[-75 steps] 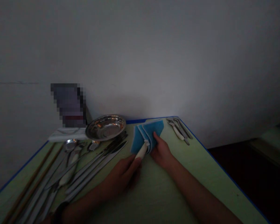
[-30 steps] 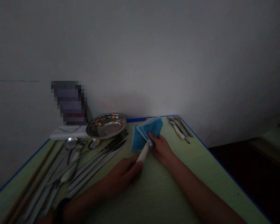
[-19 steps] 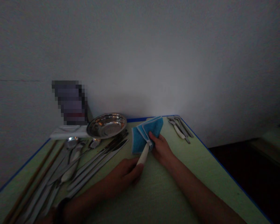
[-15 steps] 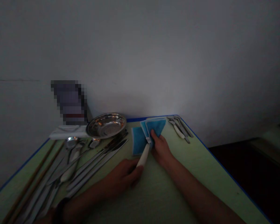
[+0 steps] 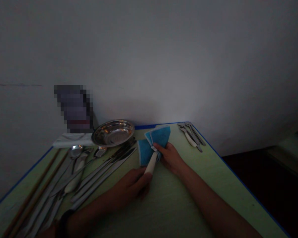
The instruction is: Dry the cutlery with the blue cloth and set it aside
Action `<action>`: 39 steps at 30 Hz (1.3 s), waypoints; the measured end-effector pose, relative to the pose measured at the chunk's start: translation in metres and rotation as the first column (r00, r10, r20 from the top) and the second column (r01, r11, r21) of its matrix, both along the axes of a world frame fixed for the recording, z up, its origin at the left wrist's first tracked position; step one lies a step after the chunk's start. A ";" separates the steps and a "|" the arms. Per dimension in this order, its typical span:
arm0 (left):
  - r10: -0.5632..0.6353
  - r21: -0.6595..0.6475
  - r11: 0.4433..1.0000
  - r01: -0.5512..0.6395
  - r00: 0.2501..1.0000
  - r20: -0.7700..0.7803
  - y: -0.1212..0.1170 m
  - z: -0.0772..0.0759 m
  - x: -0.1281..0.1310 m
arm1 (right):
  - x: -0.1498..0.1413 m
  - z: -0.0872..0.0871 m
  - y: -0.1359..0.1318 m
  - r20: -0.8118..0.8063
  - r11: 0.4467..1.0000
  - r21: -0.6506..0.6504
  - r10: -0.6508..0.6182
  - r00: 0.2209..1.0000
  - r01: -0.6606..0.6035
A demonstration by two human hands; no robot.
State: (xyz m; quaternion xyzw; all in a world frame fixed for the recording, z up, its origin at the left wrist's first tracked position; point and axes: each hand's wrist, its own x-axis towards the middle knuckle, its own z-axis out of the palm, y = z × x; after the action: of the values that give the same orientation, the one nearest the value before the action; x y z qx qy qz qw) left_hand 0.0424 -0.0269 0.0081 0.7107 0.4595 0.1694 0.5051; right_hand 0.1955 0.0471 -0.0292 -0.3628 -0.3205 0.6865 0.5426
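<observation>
My left hand [image 5: 132,183] is closed round the white handle of a utensil [image 5: 151,163] whose far end is buried in a folded blue cloth [image 5: 152,142]. My right hand [image 5: 170,158] pinches that cloth around the utensil's hidden metal end. Both hands rest on the light green table [image 5: 213,178] near its far edge. The utensil's head is hidden by the cloth.
Several knives, spoons and other cutlery [image 5: 89,175] lie spread at the left, with wooden chopsticks [image 5: 32,195] at the far left. A steel bowl [image 5: 113,133] and a white folded cloth [image 5: 71,140] sit by the wall. A few small utensils [image 5: 191,135] lie at the right corner.
The blue cloth has shifted slightly left and bunched tighter around the utensil; my right hand's fingers moved with it. My left hand stays on the handle.
</observation>
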 end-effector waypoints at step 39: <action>-0.033 0.045 0.998 0.032 0.999 0.021 -0.001 -0.001 -0.002 | 0.007 -0.008 0.003 0.215 0.993 0.115 -0.043 0.976 0.018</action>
State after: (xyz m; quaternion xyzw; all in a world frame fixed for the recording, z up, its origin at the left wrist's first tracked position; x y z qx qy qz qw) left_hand 0.0408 -0.0277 0.0072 0.7273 0.4386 0.1790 0.4966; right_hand 0.2028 0.0505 -0.0370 -0.4095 -0.4104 0.6151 0.5344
